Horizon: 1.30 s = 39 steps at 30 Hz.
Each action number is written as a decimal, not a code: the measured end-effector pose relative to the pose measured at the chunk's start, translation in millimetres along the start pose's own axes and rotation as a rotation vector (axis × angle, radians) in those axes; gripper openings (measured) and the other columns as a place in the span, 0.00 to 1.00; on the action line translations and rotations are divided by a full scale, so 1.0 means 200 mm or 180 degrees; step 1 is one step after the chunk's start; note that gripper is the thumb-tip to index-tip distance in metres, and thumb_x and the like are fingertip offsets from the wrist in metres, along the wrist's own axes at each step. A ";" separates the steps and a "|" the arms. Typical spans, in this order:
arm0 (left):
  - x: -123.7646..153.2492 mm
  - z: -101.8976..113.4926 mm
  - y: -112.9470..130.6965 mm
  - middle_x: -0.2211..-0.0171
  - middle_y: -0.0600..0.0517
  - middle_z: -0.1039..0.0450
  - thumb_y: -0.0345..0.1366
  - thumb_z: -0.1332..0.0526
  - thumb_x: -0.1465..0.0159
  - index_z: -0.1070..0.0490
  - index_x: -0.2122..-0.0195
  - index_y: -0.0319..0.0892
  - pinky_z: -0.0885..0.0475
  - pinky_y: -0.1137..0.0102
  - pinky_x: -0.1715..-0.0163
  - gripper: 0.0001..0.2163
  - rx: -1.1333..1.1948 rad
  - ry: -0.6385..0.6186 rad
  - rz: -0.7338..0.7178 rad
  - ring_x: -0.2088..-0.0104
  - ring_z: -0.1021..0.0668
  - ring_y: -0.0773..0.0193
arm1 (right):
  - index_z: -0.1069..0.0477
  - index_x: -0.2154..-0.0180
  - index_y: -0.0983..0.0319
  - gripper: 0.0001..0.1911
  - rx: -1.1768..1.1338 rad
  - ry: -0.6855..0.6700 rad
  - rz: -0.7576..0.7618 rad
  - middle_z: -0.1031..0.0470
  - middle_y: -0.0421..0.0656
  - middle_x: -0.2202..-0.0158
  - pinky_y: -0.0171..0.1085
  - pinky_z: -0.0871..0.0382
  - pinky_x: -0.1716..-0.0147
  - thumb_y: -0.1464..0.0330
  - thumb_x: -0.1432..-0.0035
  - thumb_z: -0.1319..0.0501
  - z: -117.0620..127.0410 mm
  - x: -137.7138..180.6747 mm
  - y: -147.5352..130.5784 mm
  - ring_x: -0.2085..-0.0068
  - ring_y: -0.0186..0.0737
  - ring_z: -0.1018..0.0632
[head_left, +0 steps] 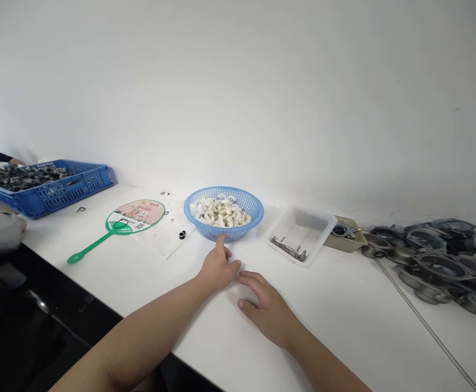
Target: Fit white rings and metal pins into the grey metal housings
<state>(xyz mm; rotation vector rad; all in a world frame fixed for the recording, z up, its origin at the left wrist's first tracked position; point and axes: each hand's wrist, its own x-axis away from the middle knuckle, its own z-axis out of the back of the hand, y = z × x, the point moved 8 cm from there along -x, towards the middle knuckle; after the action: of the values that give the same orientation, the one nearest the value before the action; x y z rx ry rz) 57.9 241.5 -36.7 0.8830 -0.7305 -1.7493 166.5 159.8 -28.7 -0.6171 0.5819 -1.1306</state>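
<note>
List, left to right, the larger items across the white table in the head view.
Blue rectangular plastic crate → round pink-and-green hand fan → round light-blue plastic basket → translucent rectangular plastic box → beige tray → pile of grey metal parts

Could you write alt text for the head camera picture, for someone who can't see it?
A person's left hand points at a blue basket of white pieces on a white table, the right hand near the left. A green-handled fan lies left; a clear tub and piled metal parts lie right.
</note>
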 end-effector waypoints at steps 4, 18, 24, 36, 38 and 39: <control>0.01 -0.01 0.01 0.62 0.50 0.31 0.40 0.43 0.44 0.58 0.39 0.42 0.35 0.67 0.61 0.34 -0.0151 -0.0115 -0.0024 0.63 0.29 0.60 | 0.35 0.50 0.57 0.20 -0.0025 -0.0002 0.0008 0.39 0.44 0.44 0.42 0.36 0.48 0.66 0.46 0.45 0.00 0.00 0.00 0.45 0.43 0.35; -0.02 -0.04 -0.01 0.64 0.50 0.30 0.41 0.45 0.44 0.55 0.39 0.38 0.34 0.69 0.62 0.33 -0.0382 -0.0192 -0.0076 0.63 0.29 0.61 | 0.34 0.49 0.58 0.21 -0.0013 0.0016 0.0029 0.38 0.44 0.45 0.44 0.38 0.46 0.66 0.46 0.44 0.00 0.00 -0.01 0.45 0.44 0.35; -0.02 -0.01 0.00 0.65 0.51 0.30 0.40 0.46 0.43 0.55 0.39 0.39 0.34 0.70 0.64 0.31 -0.0471 -0.0104 -0.0078 0.66 0.29 0.62 | 0.35 0.49 0.58 0.21 -0.0021 -0.0003 -0.0007 0.39 0.44 0.44 0.44 0.38 0.46 0.65 0.46 0.44 0.00 0.00 0.00 0.45 0.44 0.35; -0.01 -0.01 -0.01 0.63 0.50 0.31 0.41 0.46 0.43 0.54 0.39 0.41 0.35 0.68 0.62 0.31 -0.0506 -0.0119 -0.0015 0.64 0.29 0.61 | 0.35 0.48 0.58 0.22 -0.0030 0.0035 0.0012 0.39 0.45 0.44 0.45 0.37 0.47 0.66 0.46 0.45 -0.01 0.00 0.01 0.45 0.44 0.35; -0.01 -0.01 0.00 0.63 0.50 0.30 0.41 0.46 0.43 0.53 0.39 0.40 0.36 0.67 0.59 0.31 -0.0595 -0.0104 -0.0040 0.63 0.29 0.60 | 0.36 0.48 0.57 0.22 -0.0036 0.0019 0.0020 0.39 0.45 0.44 0.45 0.36 0.47 0.65 0.46 0.45 -0.01 0.00 0.01 0.45 0.44 0.35; -0.02 -0.01 0.00 0.63 0.50 0.30 0.41 0.46 0.44 0.52 0.40 0.40 0.37 0.67 0.58 0.31 -0.0656 -0.0097 -0.0043 0.62 0.29 0.60 | 0.35 0.48 0.57 0.22 -0.0042 0.0022 0.0026 0.39 0.45 0.44 0.45 0.36 0.48 0.66 0.46 0.45 -0.01 0.00 0.01 0.45 0.44 0.35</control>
<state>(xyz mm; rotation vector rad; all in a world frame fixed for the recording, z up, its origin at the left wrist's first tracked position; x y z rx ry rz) 60.1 244.0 -36.1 0.7238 -0.5530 -1.8164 167.1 160.5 -31.7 -0.6219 0.5976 -1.1225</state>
